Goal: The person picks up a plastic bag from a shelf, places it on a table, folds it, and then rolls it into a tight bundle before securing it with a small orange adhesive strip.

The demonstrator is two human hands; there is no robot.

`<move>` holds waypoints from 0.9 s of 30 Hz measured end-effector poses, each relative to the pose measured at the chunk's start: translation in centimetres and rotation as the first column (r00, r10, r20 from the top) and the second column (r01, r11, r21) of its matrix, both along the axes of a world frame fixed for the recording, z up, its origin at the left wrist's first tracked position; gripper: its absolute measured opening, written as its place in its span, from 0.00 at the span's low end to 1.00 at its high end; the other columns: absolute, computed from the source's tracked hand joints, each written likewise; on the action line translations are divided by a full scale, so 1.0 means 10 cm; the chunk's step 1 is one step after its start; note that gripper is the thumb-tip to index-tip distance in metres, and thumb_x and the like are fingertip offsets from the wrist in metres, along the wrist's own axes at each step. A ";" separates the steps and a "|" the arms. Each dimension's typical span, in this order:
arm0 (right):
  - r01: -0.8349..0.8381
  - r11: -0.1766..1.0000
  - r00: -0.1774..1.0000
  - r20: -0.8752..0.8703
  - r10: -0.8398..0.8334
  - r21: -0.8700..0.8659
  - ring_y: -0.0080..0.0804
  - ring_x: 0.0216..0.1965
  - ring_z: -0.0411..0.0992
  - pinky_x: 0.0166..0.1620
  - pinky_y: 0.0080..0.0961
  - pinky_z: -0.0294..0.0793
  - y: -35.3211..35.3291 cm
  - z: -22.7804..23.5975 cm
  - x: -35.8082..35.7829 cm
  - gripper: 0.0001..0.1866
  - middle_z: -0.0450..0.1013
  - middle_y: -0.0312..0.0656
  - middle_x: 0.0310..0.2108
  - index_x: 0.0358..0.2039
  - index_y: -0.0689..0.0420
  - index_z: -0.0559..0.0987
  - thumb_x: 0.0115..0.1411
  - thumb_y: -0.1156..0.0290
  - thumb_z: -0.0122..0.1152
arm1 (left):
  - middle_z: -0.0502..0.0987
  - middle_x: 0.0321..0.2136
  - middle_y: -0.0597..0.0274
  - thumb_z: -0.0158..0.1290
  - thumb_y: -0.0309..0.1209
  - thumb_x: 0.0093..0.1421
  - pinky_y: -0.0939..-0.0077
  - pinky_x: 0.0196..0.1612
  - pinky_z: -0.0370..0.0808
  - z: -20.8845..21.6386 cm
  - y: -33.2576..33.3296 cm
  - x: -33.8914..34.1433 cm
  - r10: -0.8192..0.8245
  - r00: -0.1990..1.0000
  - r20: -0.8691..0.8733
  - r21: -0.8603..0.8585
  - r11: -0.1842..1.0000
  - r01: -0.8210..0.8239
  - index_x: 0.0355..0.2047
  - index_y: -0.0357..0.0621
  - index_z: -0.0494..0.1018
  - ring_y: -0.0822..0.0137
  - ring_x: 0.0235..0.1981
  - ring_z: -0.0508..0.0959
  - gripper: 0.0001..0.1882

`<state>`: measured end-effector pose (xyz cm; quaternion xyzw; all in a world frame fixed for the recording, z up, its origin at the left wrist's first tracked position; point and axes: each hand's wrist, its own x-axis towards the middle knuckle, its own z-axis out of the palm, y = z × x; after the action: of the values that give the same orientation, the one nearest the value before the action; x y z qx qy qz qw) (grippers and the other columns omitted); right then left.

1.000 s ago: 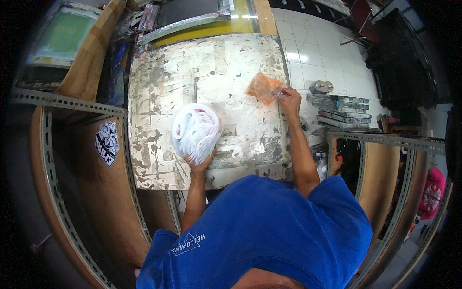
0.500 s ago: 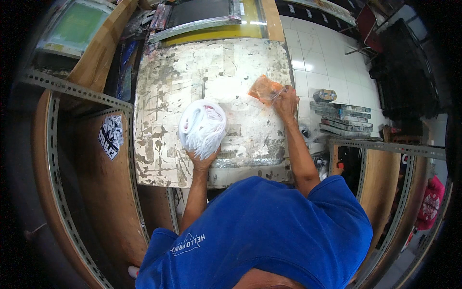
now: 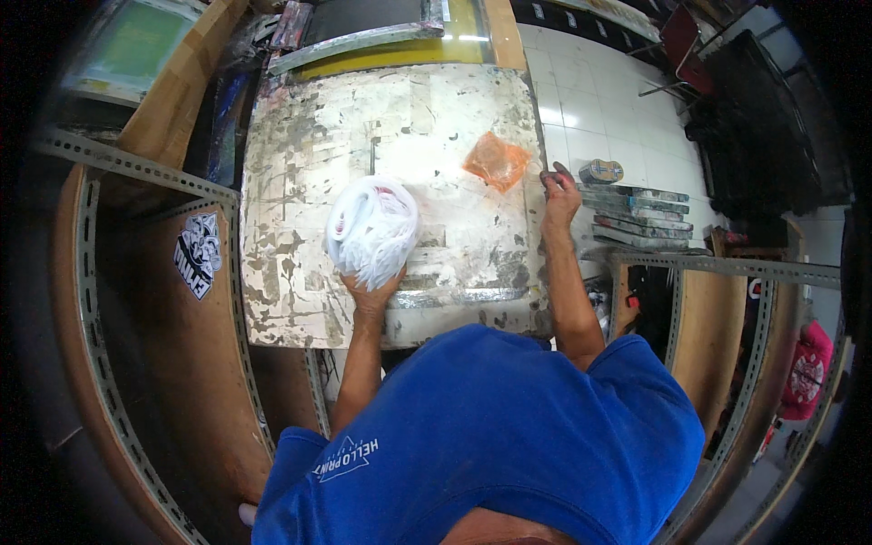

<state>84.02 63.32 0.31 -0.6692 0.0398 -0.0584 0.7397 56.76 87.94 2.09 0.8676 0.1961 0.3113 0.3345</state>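
Note:
My left hand (image 3: 371,292) is wrapped around the near end of a white rolled bundle (image 3: 372,222) of thin, soft sheets with loose, frilled edges. I cannot tell whether the sheets are cloth or plastic. The bundle is over the worn, paint-stained table (image 3: 309,154). A flat, clear plastic packet with orange colouring (image 3: 497,162) lies toward the table's far right. Just right of it, apart from the packet, my right hand (image 3: 560,193) hovers at the table's right edge. Its fingers are loosely bent and apart, with nothing seen in them.
Framed printing screens (image 3: 363,41) lie at the table's far end. Slotted-metal shelving (image 3: 238,272) stands on the left, and more shelving (image 3: 727,265) on the right. Stacked dark-edged slabs (image 3: 640,218) with a small tin-like object (image 3: 601,171) on top sit beyond the right edge.
My right hand has let go of the orange packet and moved slightly right, off it. The packet now lies flat on the table. My left hand keeps its hold on the white bundle.

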 end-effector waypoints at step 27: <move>-0.668 -0.627 -0.592 -0.224 0.774 -0.401 0.30 0.36 0.70 0.40 0.26 0.69 3.15 1.38 -0.59 0.08 0.71 0.40 0.32 0.28 0.64 0.79 0.45 0.86 0.65 | 0.71 0.52 0.40 0.75 0.36 0.37 0.63 0.59 0.67 0.40 0.06 -0.04 0.068 0.986 0.154 -0.585 0.810 0.036 0.66 0.43 0.28 0.55 0.55 0.73 0.71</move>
<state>78.14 94.82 14.08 -0.4422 -0.6873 0.5277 0.2316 56.41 88.55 6.08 0.6915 0.2610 0.3102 0.5979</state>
